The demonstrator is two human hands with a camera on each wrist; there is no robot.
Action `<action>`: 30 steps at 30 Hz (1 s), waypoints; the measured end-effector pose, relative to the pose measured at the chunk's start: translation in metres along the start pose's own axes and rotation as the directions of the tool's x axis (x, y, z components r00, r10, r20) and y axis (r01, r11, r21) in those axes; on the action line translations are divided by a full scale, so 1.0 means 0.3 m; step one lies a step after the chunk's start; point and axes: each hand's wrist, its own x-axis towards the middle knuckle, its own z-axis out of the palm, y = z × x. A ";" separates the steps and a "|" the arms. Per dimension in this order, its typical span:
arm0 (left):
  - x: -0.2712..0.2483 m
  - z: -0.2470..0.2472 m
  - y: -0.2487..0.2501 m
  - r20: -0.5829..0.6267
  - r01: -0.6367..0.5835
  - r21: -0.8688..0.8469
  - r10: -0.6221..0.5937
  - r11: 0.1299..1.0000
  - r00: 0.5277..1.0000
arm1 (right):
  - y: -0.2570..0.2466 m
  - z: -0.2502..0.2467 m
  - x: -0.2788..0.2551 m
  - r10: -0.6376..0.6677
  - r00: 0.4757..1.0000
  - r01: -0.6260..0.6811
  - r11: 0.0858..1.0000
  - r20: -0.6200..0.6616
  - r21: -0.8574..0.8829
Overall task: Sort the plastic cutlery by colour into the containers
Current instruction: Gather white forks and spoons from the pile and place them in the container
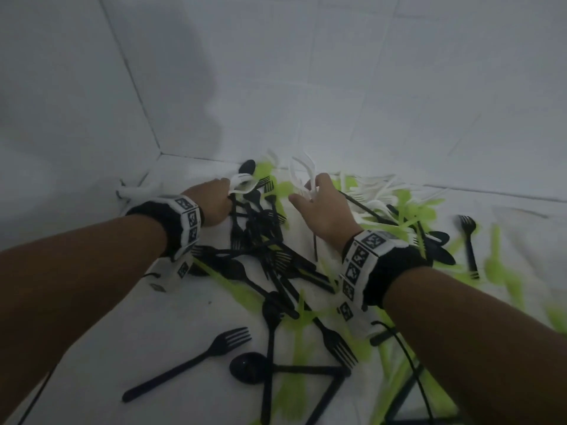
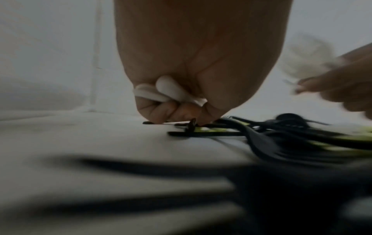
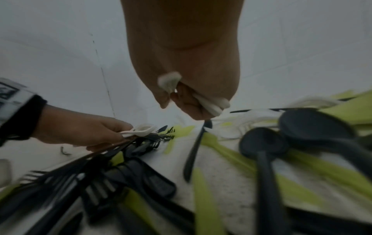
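Step in hand: gathering white pieces. Left hand [image 1: 214, 204] fingers clamped on white cutlery [image 1: 242, 183]; right hand [image 1: 325, 207] likewise on white utensils [image 1: 302, 170] — black and green pile [image 1: 276, 256] below fingers. Next, by judgement: carry to container — none in view.

I counted two hands [image 1: 211, 204] [image 1: 325, 210]; black [image 1: 270, 259], green [image 1: 417, 216] and white cutlery [image 1: 377, 191] too tangled to count.

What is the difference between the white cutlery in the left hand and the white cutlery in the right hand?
The left hand grips its white cutlery low, close to the black pile, and the pieces lie nearly flat. The right hand holds its white cutlery higher, and those pieces stick upward. The left bundle looks sharp in the head view; the right one is blurred. Both bundles are white and held by curled fingers.
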 end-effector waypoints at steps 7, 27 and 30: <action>-0.055 0.021 0.110 -0.127 -0.153 -0.080 0.142 0.985 0.982 | 0.081 -0.145 -0.002 0.018 0.998 -0.028 0.983 -0.055 -0.181; -0.266 0.068 0.501 -0.196 -0.253 -0.438 0.183 0.863 0.963 | 0.271 -0.345 -0.052 0.005 0.990 0.081 0.798 0.141 -0.597; -0.269 0.079 0.500 -0.213 -0.226 -0.490 0.135 0.842 0.968 | 0.264 -0.363 -0.037 -0.057 0.997 0.074 0.863 0.048 -0.500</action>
